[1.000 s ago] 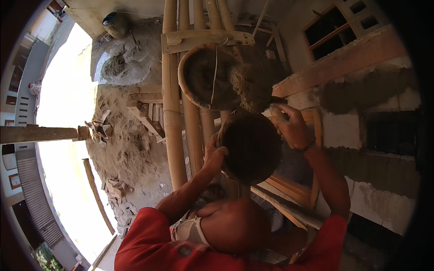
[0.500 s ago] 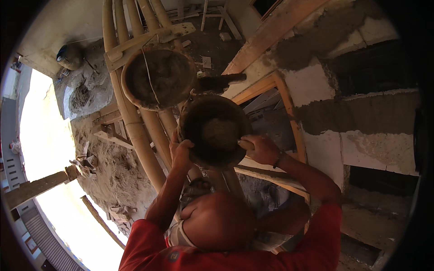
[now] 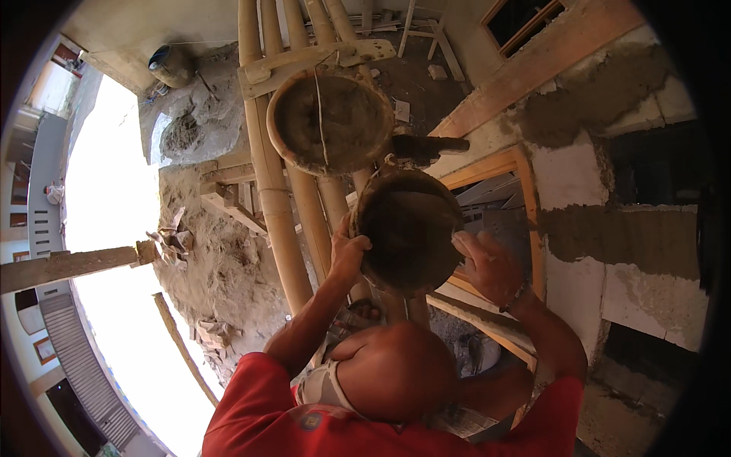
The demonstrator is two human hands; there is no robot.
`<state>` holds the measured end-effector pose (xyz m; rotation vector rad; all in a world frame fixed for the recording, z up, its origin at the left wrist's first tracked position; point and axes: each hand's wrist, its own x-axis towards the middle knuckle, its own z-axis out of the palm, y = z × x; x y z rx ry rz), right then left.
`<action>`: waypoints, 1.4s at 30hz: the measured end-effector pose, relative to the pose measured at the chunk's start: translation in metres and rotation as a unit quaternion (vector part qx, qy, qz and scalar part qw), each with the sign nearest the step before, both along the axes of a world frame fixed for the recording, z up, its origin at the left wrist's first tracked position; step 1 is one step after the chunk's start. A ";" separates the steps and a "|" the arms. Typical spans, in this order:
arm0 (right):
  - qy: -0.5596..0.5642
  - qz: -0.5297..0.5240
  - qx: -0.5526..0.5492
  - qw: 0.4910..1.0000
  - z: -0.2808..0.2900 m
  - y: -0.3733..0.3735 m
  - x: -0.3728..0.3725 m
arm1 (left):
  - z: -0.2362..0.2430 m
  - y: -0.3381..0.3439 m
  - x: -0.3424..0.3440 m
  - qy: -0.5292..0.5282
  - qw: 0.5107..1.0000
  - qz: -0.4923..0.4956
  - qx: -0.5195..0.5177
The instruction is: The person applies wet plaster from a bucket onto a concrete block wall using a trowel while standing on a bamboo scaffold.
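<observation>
My left hand (image 3: 349, 250) grips the left side of a round, mortar-stained bucket (image 3: 365, 259) above my bent knee. My right hand (image 3: 487, 263) is closed at the bucket's right, apparently on a trowel handle mostly hidden by my fingers; the trowel blade (image 3: 415, 209) lies dimly seen inside the bucket. Just beyond, a wide basin (image 3: 278, 114) with wet grey mortar and a cord across it rests on bamboo poles (image 3: 270, 198). A dark, mortar-crusted board (image 3: 445, 146) projects to the right of the basin.
An opening with a wooden frame (image 3: 533, 228) is in the block wall (image 3: 567, 171) at right. Below left lie a sand heap (image 3: 198, 274), timber offcuts (image 3: 228, 202), a mortar pile (image 3: 183, 133) and a drum (image 3: 171, 67). A beam (image 3: 68, 266) crosses the bright left side.
A second ago my right hand held the trowel with a mortar clump over the basin; it has since come down to the nearer bucket. The view has also swung about.
</observation>
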<state>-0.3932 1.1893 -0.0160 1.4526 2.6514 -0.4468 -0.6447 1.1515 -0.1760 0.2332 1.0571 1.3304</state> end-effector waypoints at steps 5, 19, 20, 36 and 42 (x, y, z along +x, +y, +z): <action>0.037 0.059 0.168 0.983 0.029 0.080 -0.034 | -0.011 0.002 0.000 0.078 0.997 -0.026 -0.007; -0.093 0.195 0.268 0.939 -0.032 0.256 -0.174 | -0.017 -0.009 -0.002 0.180 0.981 -0.065 -0.033; -0.100 0.200 0.238 0.945 -0.039 0.253 -0.175 | -0.021 -0.010 -0.003 0.176 0.982 -0.062 -0.025; 0.028 0.060 -0.124 0.990 -0.075 0.228 -0.200 | 0.003 -0.003 -0.009 0.235 0.967 -0.088 -0.041; 0.136 -0.090 -0.367 0.916 -0.062 0.210 -0.206 | -0.012 -0.011 -0.007 0.248 0.966 -0.068 -0.010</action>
